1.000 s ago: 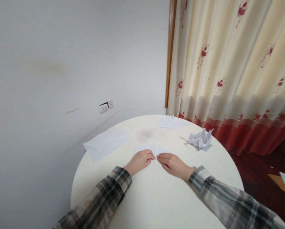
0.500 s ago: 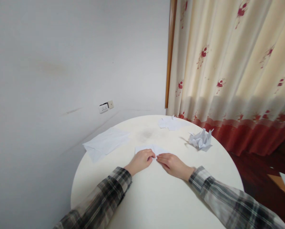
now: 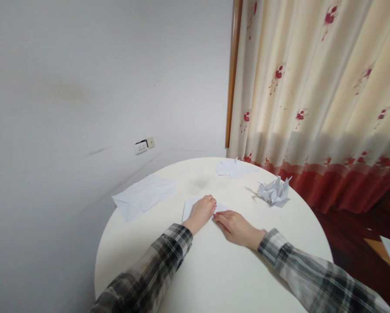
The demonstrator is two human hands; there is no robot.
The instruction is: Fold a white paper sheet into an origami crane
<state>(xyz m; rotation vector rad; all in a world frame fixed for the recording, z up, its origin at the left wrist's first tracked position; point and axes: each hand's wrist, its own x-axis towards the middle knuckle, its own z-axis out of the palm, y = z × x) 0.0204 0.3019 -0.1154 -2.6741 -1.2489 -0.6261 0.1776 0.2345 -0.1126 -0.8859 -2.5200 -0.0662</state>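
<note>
A folded piece of white paper [image 3: 189,207] lies flat on the round white table [image 3: 211,269], partly hidden under both hands. My left hand [image 3: 202,212] rests across its middle, with the fingers curled and pressed together on the paper. My right hand [image 3: 237,226] is closed at the paper's near right edge, thumb and fingers pinched there. The two sets of fingertips almost meet. Exactly how the paper is folded between them is hidden.
A clump of folded white paper with pointed tips [image 3: 274,192] stands at the right of the table. Paper scraps [image 3: 230,168] lie at the far edge. Larger white sheets [image 3: 142,195] lie at the left, by the wall [image 3: 84,87]. A curtain [image 3: 299,87] hangs behind.
My left hand has slid forward and to the right over the paper, uncovering its left corner. My right hand has stayed nearly in place.
</note>
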